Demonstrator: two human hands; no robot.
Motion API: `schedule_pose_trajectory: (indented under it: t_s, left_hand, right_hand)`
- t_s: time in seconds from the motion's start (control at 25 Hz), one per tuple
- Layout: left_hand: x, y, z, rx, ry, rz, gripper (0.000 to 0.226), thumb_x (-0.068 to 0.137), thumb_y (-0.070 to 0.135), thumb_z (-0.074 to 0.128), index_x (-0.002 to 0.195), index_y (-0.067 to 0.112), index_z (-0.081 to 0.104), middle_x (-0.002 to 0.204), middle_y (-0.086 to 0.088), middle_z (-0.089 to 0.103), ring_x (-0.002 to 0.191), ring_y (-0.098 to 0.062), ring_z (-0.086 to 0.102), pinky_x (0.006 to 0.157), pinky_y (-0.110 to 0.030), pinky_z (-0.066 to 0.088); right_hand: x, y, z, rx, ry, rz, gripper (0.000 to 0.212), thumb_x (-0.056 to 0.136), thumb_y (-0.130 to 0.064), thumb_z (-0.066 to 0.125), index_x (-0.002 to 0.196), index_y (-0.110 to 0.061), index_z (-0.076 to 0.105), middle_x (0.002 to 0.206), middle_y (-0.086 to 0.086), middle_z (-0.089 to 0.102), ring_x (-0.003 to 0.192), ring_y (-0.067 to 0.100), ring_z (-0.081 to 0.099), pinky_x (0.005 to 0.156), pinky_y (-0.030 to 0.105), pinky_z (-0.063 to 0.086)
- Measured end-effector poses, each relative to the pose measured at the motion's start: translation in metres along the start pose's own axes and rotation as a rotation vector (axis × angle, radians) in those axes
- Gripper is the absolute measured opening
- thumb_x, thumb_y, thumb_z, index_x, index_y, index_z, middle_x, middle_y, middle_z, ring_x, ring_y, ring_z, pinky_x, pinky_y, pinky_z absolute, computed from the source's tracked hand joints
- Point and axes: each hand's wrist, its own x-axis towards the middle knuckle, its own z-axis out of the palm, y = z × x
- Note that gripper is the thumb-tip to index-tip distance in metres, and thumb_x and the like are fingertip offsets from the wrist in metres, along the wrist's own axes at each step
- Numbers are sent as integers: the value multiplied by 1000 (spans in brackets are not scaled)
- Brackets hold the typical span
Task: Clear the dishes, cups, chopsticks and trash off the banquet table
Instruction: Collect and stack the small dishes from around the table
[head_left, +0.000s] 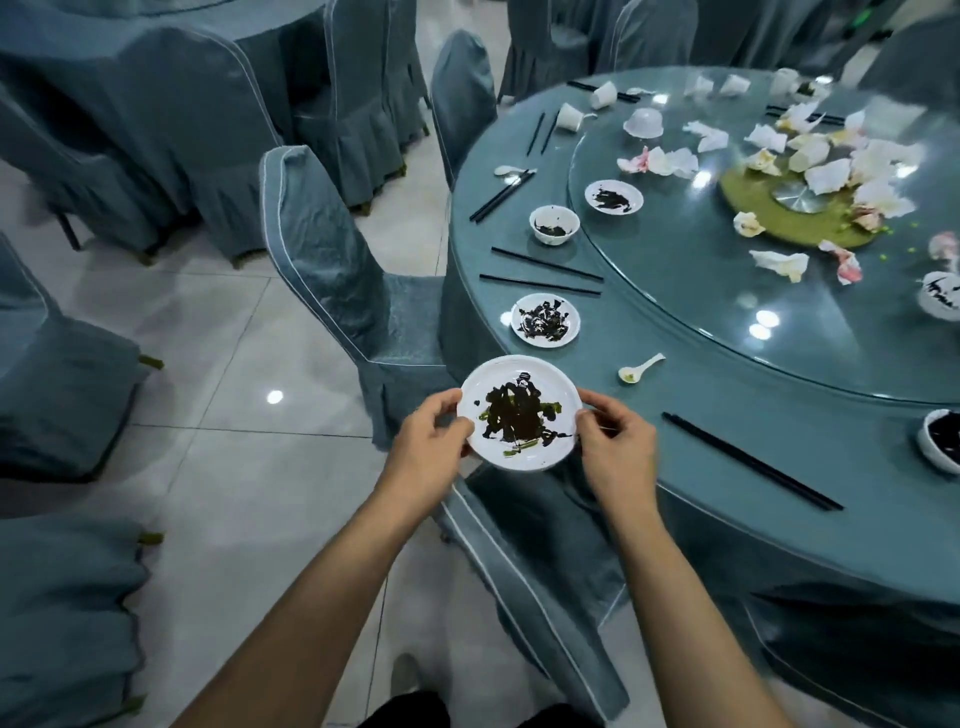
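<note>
Smearing of black sauce across white plate (521, 413)

Both hands hold a white plate (519, 413) smeared with dark sauce just off the table (727, 415) edge, the left hand (426, 447) and right hand (615, 447) gripping opposite rims. Another dirty plate (545, 319), chopsticks (750, 460) and a spoon (640, 369) lie on the table.

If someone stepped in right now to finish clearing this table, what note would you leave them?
Left hand and right hand: each grips a side of the dirty plate, held off the table's edge.
Still on the table: a smeared plate, a small bowl, another dish, a spoon, chopsticks, tipped cups and crumpled napkins.
Done: one plate lifted.
Left: nearly everything else.
</note>
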Motion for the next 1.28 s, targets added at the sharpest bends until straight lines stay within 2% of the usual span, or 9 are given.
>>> schedule_pose_trajectory:
  t_s: [0.2, 0.36, 0.48, 0.6, 0.72, 0.84, 0.92, 1.12, 1.28]
  left_hand:
    - [16, -3, -63, -19, -24, 21, 32, 96, 2, 55, 118, 22, 65, 101, 5, 74, 88, -12, 73, 92, -43, 59]
    - [35, -2, -94, -43, -31, 25, 35, 96, 1, 55, 127, 15, 63, 102, 9, 71, 87, -8, 72, 87, -34, 60]
    - [58, 2, -109, -43, -28, 21, 33, 97, 3, 55, 124, 21, 63, 101, 10, 70, 83, -4, 71, 76, -21, 59]
    - [86, 4, -118, -16, -47, -2, 33, 98, 3, 54, 124, 22, 63, 103, 10, 70, 88, -9, 71, 79, -21, 59]
    - [122, 8, -121, 7, -74, -24, 34, 98, 2, 54, 126, 19, 62, 100, 5, 73, 83, -11, 71, 77, -24, 58]
    - [167, 20, -116, 65, -102, -18, 34, 97, 0, 53, 121, 23, 62, 82, 19, 74, 73, 0, 70, 66, -16, 55]
    - [195, 28, -111, 93, -129, -21, 35, 97, -1, 53, 117, 27, 61, 77, 24, 72, 71, 4, 69, 65, -15, 55]
    - [247, 43, -96, 146, -179, -17, 38, 96, -2, 53, 108, 34, 61, 81, 27, 72, 72, 12, 66, 61, -8, 50]
    - [279, 42, -83, 145, -193, -44, 38, 95, -5, 53, 111, 27, 64, 87, 18, 73, 73, 8, 69, 59, -10, 51]
  right_hand:
    - [-30, -14, 56, 5, 41, -9, 24, 90, -12, 64, 105, -23, 79, 89, -7, 77, 87, 16, 73, 90, 44, 59]
    - [-29, -28, 92, -1, 21, -23, 23, 91, -12, 65, 99, -31, 77, 88, -9, 77, 86, 15, 73, 88, 44, 60]
    - [-14, -34, 116, -15, 32, -28, 24, 90, -13, 66, 97, -34, 75, 87, -13, 76, 85, 11, 72, 89, 43, 60]
    - [7, -35, 140, -15, 39, 3, 26, 90, -13, 65, 93, -36, 75, 87, -10, 76, 86, 14, 73, 88, 46, 59]
    - [34, -35, 162, -11, 50, 39, 28, 90, -13, 64, 88, -39, 74, 87, -8, 76, 86, 18, 73, 88, 48, 59]
    - [69, -38, 177, -25, 90, 57, 25, 90, -14, 64, 91, -37, 75, 82, -8, 75, 76, 15, 69, 83, 45, 60]
    - [92, -42, 185, -15, 118, 66, 22, 90, -12, 64, 95, -31, 74, 79, -5, 73, 69, 15, 65, 82, 46, 60]
    - [136, -44, 197, -2, 156, 109, 18, 91, -13, 66, 98, -28, 72, 80, -2, 71, 73, 19, 67, 82, 49, 60]
    - [153, -38, 203, 8, 184, 146, 17, 92, -11, 65, 100, -26, 72, 80, 0, 70, 76, 20, 67, 83, 48, 60]
